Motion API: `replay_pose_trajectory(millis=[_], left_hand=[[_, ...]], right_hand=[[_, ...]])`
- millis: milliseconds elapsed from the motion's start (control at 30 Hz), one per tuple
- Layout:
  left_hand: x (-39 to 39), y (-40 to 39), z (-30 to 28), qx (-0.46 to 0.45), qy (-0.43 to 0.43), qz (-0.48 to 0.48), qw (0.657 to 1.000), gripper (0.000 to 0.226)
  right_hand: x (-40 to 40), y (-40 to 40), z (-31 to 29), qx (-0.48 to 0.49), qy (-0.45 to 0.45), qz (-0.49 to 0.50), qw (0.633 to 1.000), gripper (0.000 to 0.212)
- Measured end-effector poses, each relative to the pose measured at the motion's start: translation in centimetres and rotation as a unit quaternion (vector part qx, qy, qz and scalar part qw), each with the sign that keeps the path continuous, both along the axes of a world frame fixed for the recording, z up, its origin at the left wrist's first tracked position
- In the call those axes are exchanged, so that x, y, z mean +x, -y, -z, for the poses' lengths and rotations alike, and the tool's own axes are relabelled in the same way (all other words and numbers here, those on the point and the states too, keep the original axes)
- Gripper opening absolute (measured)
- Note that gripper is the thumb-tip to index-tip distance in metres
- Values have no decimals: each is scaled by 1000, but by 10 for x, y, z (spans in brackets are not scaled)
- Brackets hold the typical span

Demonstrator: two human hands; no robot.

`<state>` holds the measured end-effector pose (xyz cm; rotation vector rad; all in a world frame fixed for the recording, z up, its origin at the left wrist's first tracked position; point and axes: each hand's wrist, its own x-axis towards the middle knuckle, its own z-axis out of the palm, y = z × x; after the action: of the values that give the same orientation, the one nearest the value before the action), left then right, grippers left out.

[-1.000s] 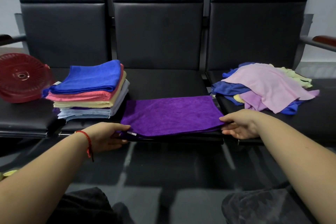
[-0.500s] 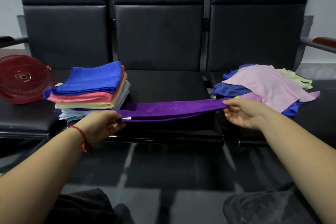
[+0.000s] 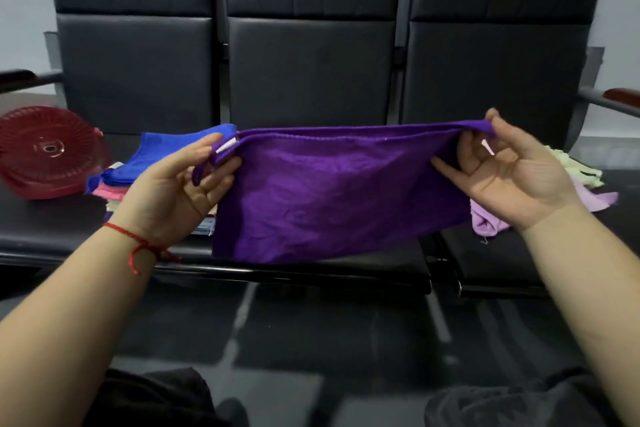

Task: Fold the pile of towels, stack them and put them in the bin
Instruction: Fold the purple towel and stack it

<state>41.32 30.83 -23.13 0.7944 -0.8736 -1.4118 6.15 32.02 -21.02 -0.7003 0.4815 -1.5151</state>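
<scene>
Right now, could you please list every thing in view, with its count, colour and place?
purple towel: one, purple, held up over the middle seat, hanging doubled.
folded stack: one, blue on top, pink and cream below, left seat.
unfolded pile: one, lilac and pale yellow showing, right seat, mostly hidden.
basket: one, dark red, far left seat, tipped.
chairs: three, black, in a row.
red string: one, on the left wrist.
left hand: grips the towel's left corners.
right hand: pinches the right corners.
</scene>
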Motion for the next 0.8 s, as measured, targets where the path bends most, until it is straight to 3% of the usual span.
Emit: replay_pose_trajectory(millis=[100, 233, 400, 467, 567, 700, 800], left_hand=[[-4, 14, 20, 84, 66, 13, 994, 33], [-15, 32, 53, 203, 135, -4, 970, 27], [-33, 50, 40, 27, 35, -79, 996, 40], [-35, 54, 39, 11, 36, -88, 995, 33], [-40, 51, 52, 104, 172, -93, 975, 20], [-40, 42, 69, 196, 412, -3, 890, 22], [-38, 37, 73, 219, 469, 50, 854, 22]], right_hand=[[1, 13, 18, 104, -46, 44, 993, 10], [-1, 31, 49, 217, -109, 67, 968, 19], [0, 51, 38, 132, -20, 129, 983, 25], [0, 56, 38, 116, 25, 139, 983, 23], [-3, 62, 59, 214, -40, 145, 965, 20], [-14, 65, 89, 344, -244, 120, 899, 22], [-20, 64, 96, 358, -341, 79, 865, 22]])
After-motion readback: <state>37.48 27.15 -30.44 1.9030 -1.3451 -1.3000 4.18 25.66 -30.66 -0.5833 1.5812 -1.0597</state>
